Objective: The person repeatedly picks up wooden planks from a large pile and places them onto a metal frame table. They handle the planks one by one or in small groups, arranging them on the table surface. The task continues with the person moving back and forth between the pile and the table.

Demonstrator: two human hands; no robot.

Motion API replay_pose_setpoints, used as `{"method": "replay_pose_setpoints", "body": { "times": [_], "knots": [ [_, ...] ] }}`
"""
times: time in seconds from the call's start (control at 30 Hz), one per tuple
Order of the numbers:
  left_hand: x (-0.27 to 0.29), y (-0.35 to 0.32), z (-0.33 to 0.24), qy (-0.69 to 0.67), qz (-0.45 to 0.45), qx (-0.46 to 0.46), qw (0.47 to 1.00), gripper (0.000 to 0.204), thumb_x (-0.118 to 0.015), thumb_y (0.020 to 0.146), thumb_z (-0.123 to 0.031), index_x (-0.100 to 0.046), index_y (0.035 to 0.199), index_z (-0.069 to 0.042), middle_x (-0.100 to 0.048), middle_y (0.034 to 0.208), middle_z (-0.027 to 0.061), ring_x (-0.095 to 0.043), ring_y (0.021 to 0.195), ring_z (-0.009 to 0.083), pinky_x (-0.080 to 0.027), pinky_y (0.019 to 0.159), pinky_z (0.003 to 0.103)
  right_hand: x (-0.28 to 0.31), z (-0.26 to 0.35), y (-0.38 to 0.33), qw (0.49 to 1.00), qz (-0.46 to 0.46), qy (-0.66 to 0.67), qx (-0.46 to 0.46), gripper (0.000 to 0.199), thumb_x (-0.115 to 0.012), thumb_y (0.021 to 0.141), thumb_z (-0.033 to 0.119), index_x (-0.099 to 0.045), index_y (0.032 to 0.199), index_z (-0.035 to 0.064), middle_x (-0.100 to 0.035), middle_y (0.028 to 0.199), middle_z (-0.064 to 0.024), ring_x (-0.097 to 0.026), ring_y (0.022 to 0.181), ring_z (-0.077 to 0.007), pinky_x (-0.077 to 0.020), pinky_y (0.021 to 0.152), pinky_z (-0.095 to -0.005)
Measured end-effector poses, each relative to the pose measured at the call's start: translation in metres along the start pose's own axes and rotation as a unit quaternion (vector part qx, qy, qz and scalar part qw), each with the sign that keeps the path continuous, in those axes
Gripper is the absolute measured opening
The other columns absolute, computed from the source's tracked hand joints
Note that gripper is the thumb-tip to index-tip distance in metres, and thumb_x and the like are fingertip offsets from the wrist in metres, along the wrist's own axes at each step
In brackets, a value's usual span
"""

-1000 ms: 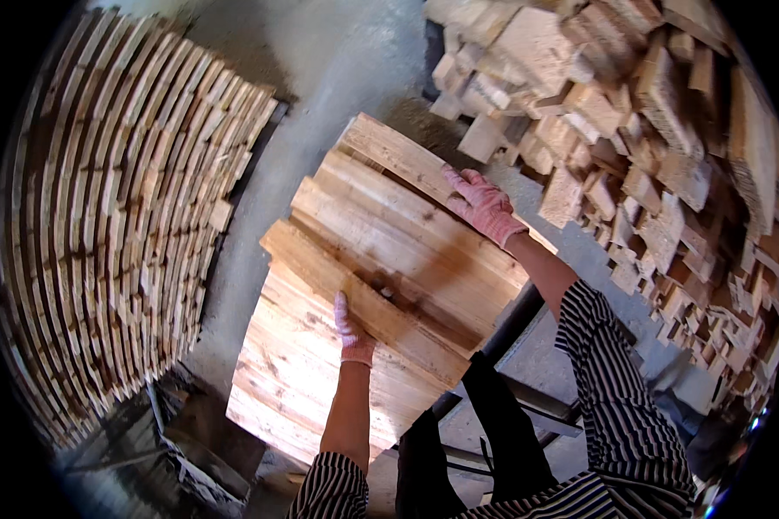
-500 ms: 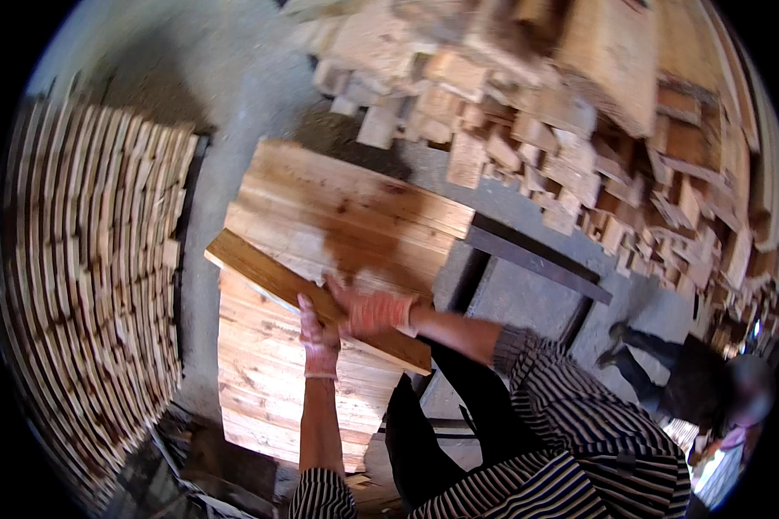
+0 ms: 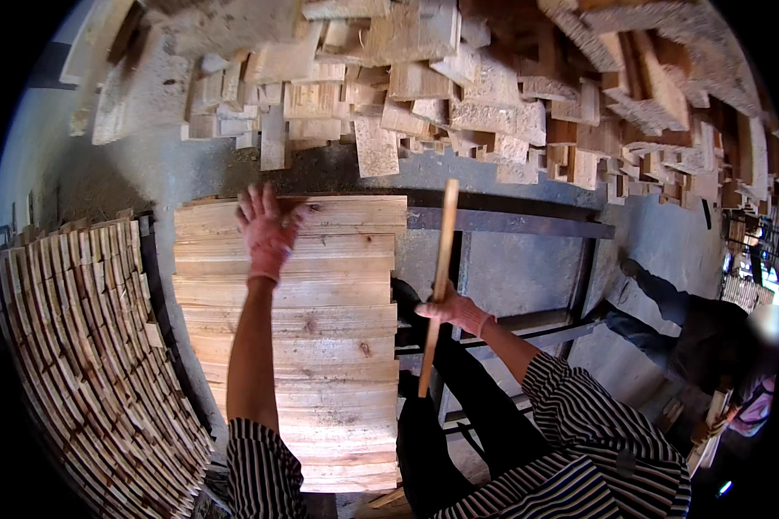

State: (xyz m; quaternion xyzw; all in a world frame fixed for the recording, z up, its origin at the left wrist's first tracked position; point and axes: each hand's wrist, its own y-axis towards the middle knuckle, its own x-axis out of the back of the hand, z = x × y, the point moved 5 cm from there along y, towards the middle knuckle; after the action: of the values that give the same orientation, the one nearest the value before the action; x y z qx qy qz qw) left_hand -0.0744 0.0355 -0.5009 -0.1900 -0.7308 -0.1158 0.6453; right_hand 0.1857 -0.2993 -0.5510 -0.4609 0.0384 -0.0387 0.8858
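My left hand [image 3: 269, 232], in a pinkish work glove that leaves the fingertips bare, reaches over the far end of a layer of wooden boards [image 3: 312, 346]. Its fingers are spread and hold nothing. The boards lie side by side, their right ends roughly in line. To the right of them, my right hand [image 3: 455, 312], gloved the same way, grips a narrow wooden board [image 3: 441, 259] around its middle. That board is turned on edge toward me, standing across my legs with its far end past the hand.
A dark metal frame [image 3: 519, 222] extends right from the boards. Beyond it lies a big heap of rough planks and offcuts [image 3: 407, 82]. Tightly stacked strips [image 3: 95, 346] stand at the left. At the right, another person [image 3: 692, 337] is near the frame.
My left hand has let go of the narrow board and moved to the layer's far edge. My right hand has carried that board to the right, off the layer. The view has turned.
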Motion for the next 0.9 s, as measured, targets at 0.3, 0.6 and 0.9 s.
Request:
{"method": "replay_pose_setpoints", "body": {
  "times": [0.3,0.6,0.9],
  "knots": [
    [-0.003,0.010,0.016,0.016,-0.033,0.019,0.999,0.068,-0.053,0.096,-0.056,-0.044,0.150,-0.016,-0.040,0.156,0.0156,-0.030,0.147,0.0370,-0.018,0.119,0.061,-0.057,0.056,-0.009,0.986,0.084,0.131,0.067,0.076,-0.073,0.091,0.025,-0.024,0.142,-0.0015,-0.056,0.132,-0.0280,-0.057,0.123,-0.0399,-0.0487,0.104,-0.0497],
    [0.044,-0.184,-0.050,-0.940,0.074,0.216,0.252,0.067,-0.061,0.099,-0.045,-0.047,0.143,0.003,-0.056,0.141,0.0156,-0.056,0.128,0.0308,-0.044,0.109,0.044,-0.183,0.128,-0.099,0.940,0.101,-0.326,0.005,0.122,-0.083,0.075,0.051,-0.008,0.158,0.0023,-0.048,0.144,-0.0211,-0.054,0.128,-0.0328,-0.0448,0.104,-0.0394],
    [0.041,-0.552,-0.038,-0.674,-0.382,0.608,0.173,0.077,-0.050,0.098,-0.061,-0.034,0.153,-0.011,-0.049,0.144,0.0158,-0.054,0.125,0.0299,-0.046,0.105,0.045,-0.414,0.063,-0.158,0.619,0.349,-0.622,0.330,0.080,-0.087,0.068,0.040,-0.057,0.140,0.0256,-0.062,0.117,-0.0167,-0.060,0.112,-0.0366,-0.0490,0.095,-0.0444]
  ]
}}
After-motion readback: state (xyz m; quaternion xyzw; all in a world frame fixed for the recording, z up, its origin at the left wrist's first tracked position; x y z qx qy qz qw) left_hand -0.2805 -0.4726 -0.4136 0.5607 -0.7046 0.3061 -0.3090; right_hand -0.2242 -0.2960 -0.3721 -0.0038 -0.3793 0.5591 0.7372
